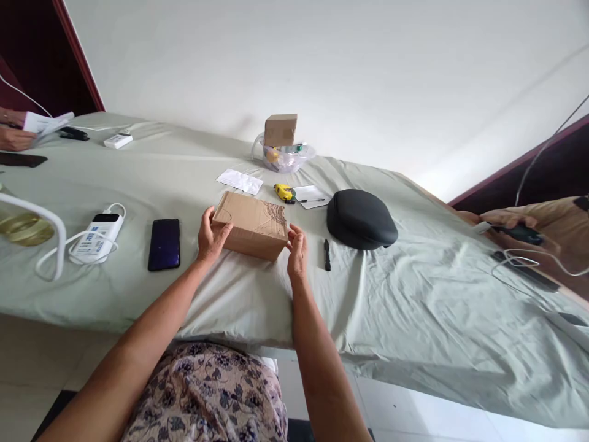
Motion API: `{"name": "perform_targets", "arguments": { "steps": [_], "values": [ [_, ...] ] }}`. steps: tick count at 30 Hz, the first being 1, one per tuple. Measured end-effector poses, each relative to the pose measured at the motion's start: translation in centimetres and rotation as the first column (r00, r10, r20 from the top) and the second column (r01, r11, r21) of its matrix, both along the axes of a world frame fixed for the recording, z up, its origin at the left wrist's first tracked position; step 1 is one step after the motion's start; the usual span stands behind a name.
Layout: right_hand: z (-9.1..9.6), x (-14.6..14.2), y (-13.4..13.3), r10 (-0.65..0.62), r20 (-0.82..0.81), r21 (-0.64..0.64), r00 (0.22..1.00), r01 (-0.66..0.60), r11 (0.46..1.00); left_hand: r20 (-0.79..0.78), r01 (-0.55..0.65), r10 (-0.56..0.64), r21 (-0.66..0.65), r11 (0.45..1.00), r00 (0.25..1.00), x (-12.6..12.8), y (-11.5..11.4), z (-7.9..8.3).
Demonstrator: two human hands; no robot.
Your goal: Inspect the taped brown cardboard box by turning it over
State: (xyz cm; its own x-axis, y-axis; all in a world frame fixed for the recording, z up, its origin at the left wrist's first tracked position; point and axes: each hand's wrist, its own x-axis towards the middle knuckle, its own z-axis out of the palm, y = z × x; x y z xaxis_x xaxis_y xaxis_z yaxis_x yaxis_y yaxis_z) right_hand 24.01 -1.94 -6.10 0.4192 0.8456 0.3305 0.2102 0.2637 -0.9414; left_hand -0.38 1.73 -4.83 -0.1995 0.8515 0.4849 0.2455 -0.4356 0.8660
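A brown cardboard box (251,222) wrapped in clear tape lies on the grey-green tablecloth (405,294) in front of me. My left hand (210,235) rests on its left end, thumb on top and fingers along the side. My right hand (297,250) touches the box's right front corner with fingers held together. The box stays on the cloth between both hands. A black pen (326,254) lies just right of my right hand.
A dark phone (164,244) and a white power bank (98,236) with cable lie to the left. A black oval case (361,219), yellow tape measure (284,193), papers, and a clear bowl (285,157) bearing a small box sit behind. Other people's hands appear at far left (13,136) and far right (508,219).
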Motion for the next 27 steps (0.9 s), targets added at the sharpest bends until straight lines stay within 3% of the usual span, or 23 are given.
{"name": "perform_targets", "arguments": {
  "steps": [3, 5, 11, 16, 19, 24, 27],
  "values": [
    [-0.9, 1.8, 0.2, 0.137, 0.18, -0.004, 0.974, -0.139, 0.99, 0.04, 0.083, -0.079, -0.097, 0.992, 0.996, -0.4, 0.6, -0.6],
    [-1.2, 2.7, 0.1, 0.163, 0.271, -0.056, 0.949, -0.154, 0.987, 0.016, 0.117, -0.116, -0.167, 0.979, 0.993, -0.8, 1.0, -0.9],
    [-0.4, 3.2, -0.6, 0.288, 0.54, -0.232, 0.791, -0.189, 0.954, -0.342, 0.084, -0.141, -0.178, 0.98, 0.929, -2.2, 1.9, -1.1],
    [-0.5, 3.0, -0.6, 0.327, 0.645, -0.32, 0.691, -0.144, 0.936, -0.525, 0.007, -0.183, -0.318, 0.948, 0.831, -2.5, 2.0, -0.9],
    [-0.8, 2.8, -0.3, 0.252, 0.617, -0.247, 0.745, -0.12, 0.961, -0.438, 0.031, -0.171, -0.309, 0.95, 0.883, -2.2, 1.9, -0.8],
    [-0.6, 1.5, 0.1, 0.165, 0.353, -0.045, 0.921, -0.159, 0.986, -0.174, 0.12, -0.157, -0.209, 0.971, 0.972, -1.9, 1.2, -0.3],
    [-0.6, 0.0, 0.1, 0.03, 0.345, 0.041, 0.938, -0.047, 0.998, -0.137, 0.087, -0.107, -0.148, 0.985, 0.985, -1.5, 0.6, -0.2]
  ]
}}
